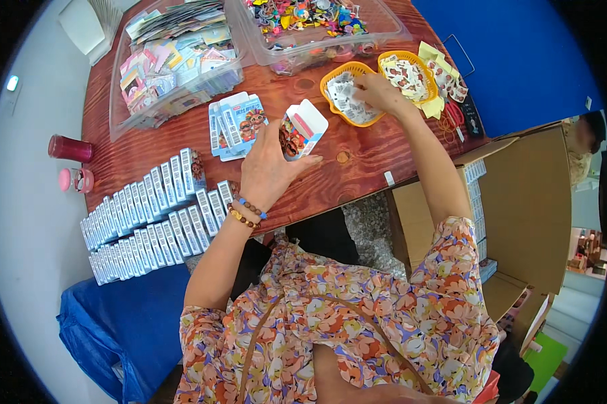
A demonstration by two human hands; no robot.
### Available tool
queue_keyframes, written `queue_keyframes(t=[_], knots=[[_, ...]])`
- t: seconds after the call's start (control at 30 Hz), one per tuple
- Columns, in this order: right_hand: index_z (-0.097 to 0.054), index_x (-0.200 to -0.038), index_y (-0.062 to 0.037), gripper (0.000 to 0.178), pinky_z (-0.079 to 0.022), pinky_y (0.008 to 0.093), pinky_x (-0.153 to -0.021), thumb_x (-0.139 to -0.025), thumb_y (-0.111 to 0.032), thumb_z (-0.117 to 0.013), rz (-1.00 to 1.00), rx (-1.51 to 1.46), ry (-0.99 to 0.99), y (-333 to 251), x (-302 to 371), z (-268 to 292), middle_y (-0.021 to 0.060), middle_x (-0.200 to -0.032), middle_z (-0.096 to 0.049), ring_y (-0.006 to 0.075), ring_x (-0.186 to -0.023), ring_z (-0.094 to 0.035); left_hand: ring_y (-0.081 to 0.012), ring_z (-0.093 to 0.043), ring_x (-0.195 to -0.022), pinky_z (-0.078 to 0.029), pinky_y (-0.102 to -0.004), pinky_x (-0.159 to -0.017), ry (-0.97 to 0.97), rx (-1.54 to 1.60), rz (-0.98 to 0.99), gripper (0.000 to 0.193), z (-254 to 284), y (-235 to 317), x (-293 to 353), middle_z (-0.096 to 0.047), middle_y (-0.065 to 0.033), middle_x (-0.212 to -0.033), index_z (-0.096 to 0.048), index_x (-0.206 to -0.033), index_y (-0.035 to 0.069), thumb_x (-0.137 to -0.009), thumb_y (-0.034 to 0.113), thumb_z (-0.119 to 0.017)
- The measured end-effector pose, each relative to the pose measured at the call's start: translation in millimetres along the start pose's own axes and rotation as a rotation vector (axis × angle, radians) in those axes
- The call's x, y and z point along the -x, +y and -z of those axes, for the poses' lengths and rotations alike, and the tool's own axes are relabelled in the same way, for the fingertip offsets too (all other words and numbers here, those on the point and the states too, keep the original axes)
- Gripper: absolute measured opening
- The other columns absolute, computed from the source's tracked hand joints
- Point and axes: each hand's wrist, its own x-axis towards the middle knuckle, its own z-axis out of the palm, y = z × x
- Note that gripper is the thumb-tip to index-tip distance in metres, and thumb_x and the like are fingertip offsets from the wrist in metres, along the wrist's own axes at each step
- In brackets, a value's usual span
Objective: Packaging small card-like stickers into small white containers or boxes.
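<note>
My left hand is closed round a small upright carton with a colourful printed front. The carton's white top flap stands up, and something pink shows inside. My right hand reaches into a yellow plastic basket of small white printed slips. Its fingers are drawn together over the slips; their tips are hidden, so what they pinch cannot be made out. Beside my left hand, several flat blue-and-white cartons lie overlapped on the wooden table.
Rows of filled-looking cartons stand at the left edge. Clear bins hold printed cards and small coloured trinkets. A second yellow basket, red scissors and a large cardboard box are at right.
</note>
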Motion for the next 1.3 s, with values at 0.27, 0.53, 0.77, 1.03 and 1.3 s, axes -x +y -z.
queue_keyframes(t=[0.27, 0.53, 0.77, 1.03, 1.3], knots=[[-0.070, -0.097, 0.0016, 0.025, -0.042, 0.0248, -0.047, -0.094, -0.022, -0.063, -0.027, -0.432, -0.031, 13.4, 12.3, 23.2, 0.0029, -0.068, -0.064, 0.0090, -0.054, -0.058, -0.0362, -0.063, -0.102, -0.054, -0.0442, -0.083, -0.009, -0.029, -0.032, 0.084, -13.2, -3.7, -11.3, -0.061, -0.0179, -0.111, -0.049, -0.128, 0.002, -0.068, 0.046, -0.087], [-0.070, -0.099, -0.0041, 0.015, -0.037, 0.0201, -0.045, -0.092, -0.017, -0.070, 0.018, -0.792, 0.086, 13.8, 24.4, 28.2, -0.0024, -0.071, -0.063, 0.0030, -0.052, -0.053, -0.0344, -0.065, -0.100, -0.056, -0.0453, -0.078, -0.031, -0.140, -0.046, 0.082, -30.8, 12.5, -30.3, -0.060, -0.0154, -0.106, -0.050, -0.124, 0.004, -0.066, 0.048, -0.087], [-0.069, -0.107, -0.0061, 0.028, -0.052, 0.0339, -0.062, -0.085, -0.023, -0.074, 0.256, -0.188, 0.260, -80.0, 64.2, 29.4, 0.0108, -0.079, -0.070, 0.0217, -0.068, -0.068, -0.0340, -0.065, -0.097, -0.056, -0.0463, -0.075, 0.016, -0.199, -0.033, 0.081, -40.0, 27.4, -37.8, -0.060, -0.0135, -0.106, -0.051, -0.122, 0.006, -0.063, 0.045, -0.090], [-0.074, -0.101, -0.0029, 0.021, -0.052, 0.0304, -0.061, -0.088, -0.020, -0.070, 0.420, -0.214, 0.189, -75.7, 71.1, 25.1, 0.0110, -0.089, -0.073, 0.0171, -0.063, -0.067, -0.0355, -0.065, -0.097, -0.055, -0.0465, -0.076, 0.056, -0.192, -0.016, 0.077, -38.2, 20.5, -36.1, -0.059, -0.0145, -0.107, -0.051, -0.121, 0.006, -0.064, 0.039, -0.090], [-0.073, -0.105, -0.0070, 0.044, -0.053, 0.0432, -0.079, -0.081, -0.044, -0.074, -0.468, 0.052, 0.264, 76.3, 5.9, 61.0, 0.0113, -0.098, -0.074, 0.0286, -0.092, -0.071, -0.0366, -0.064, -0.100, -0.055, -0.0460, -0.078, 0.084, -0.168, -0.037, 0.078, -33.6, 3.8, -27.8, -0.058, -0.0170, -0.111, -0.049, -0.124, 0.002, -0.067, 0.038, -0.089]])
